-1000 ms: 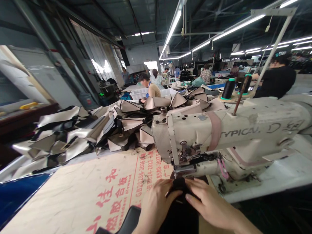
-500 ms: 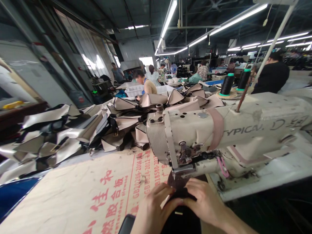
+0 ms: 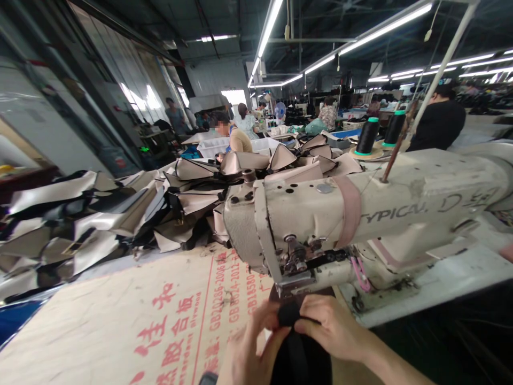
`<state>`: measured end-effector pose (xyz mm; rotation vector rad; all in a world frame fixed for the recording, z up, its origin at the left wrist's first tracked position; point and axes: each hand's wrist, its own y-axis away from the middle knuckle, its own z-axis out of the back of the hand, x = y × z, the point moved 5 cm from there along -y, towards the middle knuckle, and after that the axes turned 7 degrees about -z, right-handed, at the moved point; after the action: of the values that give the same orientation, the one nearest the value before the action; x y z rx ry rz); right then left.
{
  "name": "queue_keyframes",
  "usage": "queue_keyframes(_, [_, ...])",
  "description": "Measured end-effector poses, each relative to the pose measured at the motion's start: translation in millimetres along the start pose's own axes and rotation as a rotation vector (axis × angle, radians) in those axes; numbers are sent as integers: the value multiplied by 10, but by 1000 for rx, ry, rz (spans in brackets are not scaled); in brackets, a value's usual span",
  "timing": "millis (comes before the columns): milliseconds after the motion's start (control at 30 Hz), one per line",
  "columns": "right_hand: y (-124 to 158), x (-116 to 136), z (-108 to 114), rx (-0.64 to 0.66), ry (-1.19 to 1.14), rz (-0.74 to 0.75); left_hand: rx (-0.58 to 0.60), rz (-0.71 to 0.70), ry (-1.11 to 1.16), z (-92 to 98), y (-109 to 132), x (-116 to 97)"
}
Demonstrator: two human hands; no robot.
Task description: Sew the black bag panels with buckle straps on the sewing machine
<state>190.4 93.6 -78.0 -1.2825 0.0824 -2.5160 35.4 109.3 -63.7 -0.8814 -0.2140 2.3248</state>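
Observation:
Both my hands are low in the view, just below the foot of a beige industrial sewing machine (image 3: pixel 304 219). My left hand (image 3: pixel 250 347) and my right hand (image 3: pixel 331 327) pinch a narrow black strap (image 3: pixel 288 314) between their fingers. The strap sits at the top of a black fabric piece (image 3: pixel 300 358), which hangs down toward me. The machine's presser foot (image 3: pixel 294 280) is just beyond the strap and does not appear to touch it. My fingers hide part of the strap.
A large heap of beige and black bag panels (image 3: pixel 120 214) lies behind the machine. To the left spreads a plywood board (image 3: pixel 160 326) with red print. Black thread cones (image 3: pixel 366 136) stand behind the machine. Co-workers (image 3: pixel 436 120) sit at other stations.
The view has drifted, so the machine and heap sit further left. My hands have drawn closer, and the black strap now shows upright between them.

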Motion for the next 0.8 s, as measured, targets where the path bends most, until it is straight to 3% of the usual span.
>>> queue_keyframes(100, [-7, 35, -8, 6, 9, 15, 124, -248, -66, -15, 76, -37])
queue_keyframes(233, [2, 22, -19, -24, 42, 42, 260, -362, -179, -67, 115, 8])
queue_keyframes(433, [9, -38, -87, -86, 28, 34, 257, -389, -311, -157, 46, 30])
queue_keyframes(600, [11, -36, 16, -201, -80, -70, 212, -433, -282, -127, -11, -72])
queue_keyframes(800, [0, 119, -26, -42, 132, 136, 170, -306, -83, -86, -73, -43])
